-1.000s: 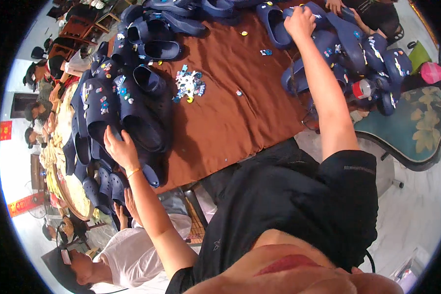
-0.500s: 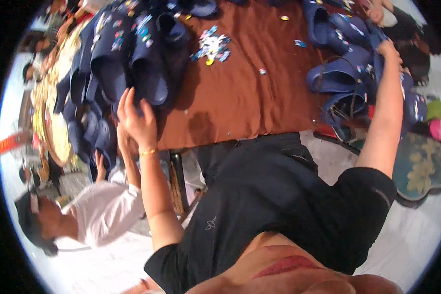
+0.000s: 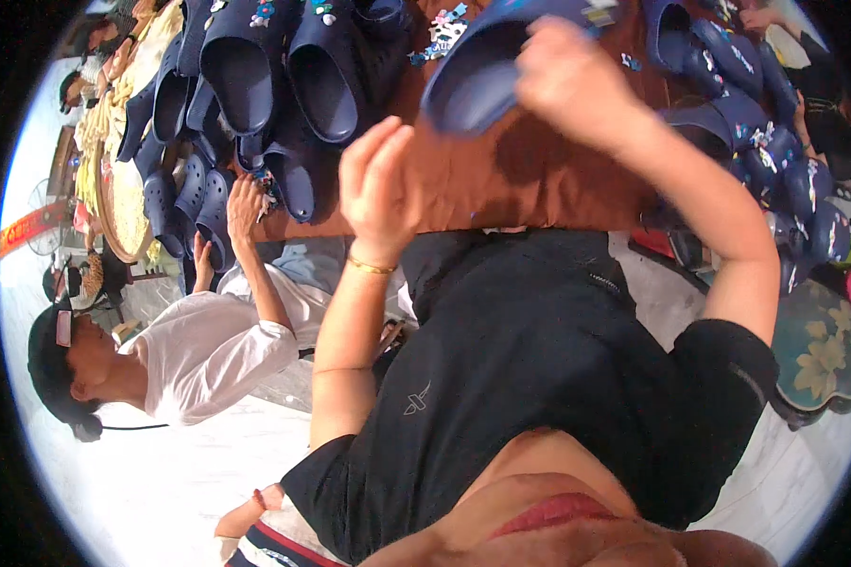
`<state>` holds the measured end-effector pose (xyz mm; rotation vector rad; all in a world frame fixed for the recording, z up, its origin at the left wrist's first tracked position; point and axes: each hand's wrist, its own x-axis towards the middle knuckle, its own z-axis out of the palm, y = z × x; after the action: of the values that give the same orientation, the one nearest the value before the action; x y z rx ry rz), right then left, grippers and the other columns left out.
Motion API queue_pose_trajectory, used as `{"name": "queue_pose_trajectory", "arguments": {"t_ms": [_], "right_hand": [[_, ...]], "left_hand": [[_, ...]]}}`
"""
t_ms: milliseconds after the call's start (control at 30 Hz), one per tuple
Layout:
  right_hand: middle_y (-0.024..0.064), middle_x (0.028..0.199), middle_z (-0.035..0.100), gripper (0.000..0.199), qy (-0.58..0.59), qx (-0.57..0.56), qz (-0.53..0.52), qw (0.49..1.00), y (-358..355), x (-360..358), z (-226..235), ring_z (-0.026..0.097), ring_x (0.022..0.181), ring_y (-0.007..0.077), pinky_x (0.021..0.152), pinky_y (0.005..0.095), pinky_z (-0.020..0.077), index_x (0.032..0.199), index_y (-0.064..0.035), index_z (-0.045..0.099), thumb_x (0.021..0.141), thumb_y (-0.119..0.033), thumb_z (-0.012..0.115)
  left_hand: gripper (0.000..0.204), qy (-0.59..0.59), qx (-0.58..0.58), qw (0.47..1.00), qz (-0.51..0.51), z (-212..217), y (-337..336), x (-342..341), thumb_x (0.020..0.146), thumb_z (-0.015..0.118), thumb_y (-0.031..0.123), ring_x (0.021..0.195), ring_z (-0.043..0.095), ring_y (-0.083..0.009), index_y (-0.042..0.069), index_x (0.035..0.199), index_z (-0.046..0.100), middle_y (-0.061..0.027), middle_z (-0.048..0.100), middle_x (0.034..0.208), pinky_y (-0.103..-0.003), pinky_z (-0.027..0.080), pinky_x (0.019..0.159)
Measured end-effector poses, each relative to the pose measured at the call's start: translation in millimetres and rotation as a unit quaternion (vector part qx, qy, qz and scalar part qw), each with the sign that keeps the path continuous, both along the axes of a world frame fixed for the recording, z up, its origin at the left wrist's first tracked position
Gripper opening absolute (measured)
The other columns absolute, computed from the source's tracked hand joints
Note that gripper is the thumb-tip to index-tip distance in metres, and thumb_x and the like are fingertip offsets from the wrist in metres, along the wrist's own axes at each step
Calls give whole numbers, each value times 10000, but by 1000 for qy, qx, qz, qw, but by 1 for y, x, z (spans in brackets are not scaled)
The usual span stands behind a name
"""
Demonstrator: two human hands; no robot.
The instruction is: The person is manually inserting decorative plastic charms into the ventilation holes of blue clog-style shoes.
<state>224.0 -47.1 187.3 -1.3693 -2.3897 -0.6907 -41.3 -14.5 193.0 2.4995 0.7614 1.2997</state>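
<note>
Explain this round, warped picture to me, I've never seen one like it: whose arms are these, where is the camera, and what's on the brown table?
The camera sits on a person's head and looks down through a wide fisheye lens, so straight edges bend. The two bare arms belong to that person, who wears a black shirt. The right hand grips a dark blue clog, lifted and blurred. The left hand is open, empty and raised beside it. Below lies a table under a brown cloth, with heaps of blue clogs and small colourful shoe charms. At left, another person in a white shirt touches the clogs.
</note>
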Motion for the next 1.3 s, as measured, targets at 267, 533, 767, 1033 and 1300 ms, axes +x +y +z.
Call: {"name": "queue_pose_trajectory", "arguments": {"t_ms": [267, 533, 767, 1033, 1300], "right_hand": [[44, 776, 589, 138, 65, -168, 140, 974, -30, -115, -126, 526, 958, 219, 1041, 461, 254, 677, -136, 669, 699, -185, 542], [137, 994, 572, 253, 342, -165, -280, 882, -26, 2, -146, 569, 928, 332, 806, 423, 466, 1026, -62, 601, 781, -124, 583], [151, 995, 567, 285, 336, -256, -364, 830, -8, 19, -171, 573, 930, 345, 799, 417, 470, 1093, -111, 588, 811, -155, 588], [138, 944, 629, 161, 577, -185, -164, 778, -10, -41, -134, 596, 903, 313, 800, 370, 469, 925, -44, 647, 803, -92, 554], [76, 824, 620, 99, 580, -99, -154, 794, -17, -88, -153, 578, 797, 245, 736, 341, 461, 823, -69, 681, 729, -79, 652]], "left_hand": [[157, 78, -270, 959, -37, -76, -21, 2, 757, 568, -18, 849, 601, -293, 16, 907, 601, -137, 611, 919, -357, 487, 735], [141, 134, -263, 955, -21, -136, -22, -2, 802, 497, 5, 902, 584, -344, 0, 916, 579, -175, 610, 931, -390, 468, 790], [385, 367, -294, 882, -11, -282, 17, 7, 851, 465, 179, 1120, 492, -347, 29, 1202, 511, -208, 526, 1194, -402, 389, 964], [432, 320, -198, 915, -144, -167, 49, 70, 857, 473, 197, 1250, 380, -292, 76, 1272, 465, -145, 421, 1345, -374, 291, 1048], [386, 287, -252, 915, -129, -162, 43, 58, 866, 458, 202, 1193, 413, -303, 65, 1227, 481, -154, 452, 1290, -379, 325, 1001]]}}
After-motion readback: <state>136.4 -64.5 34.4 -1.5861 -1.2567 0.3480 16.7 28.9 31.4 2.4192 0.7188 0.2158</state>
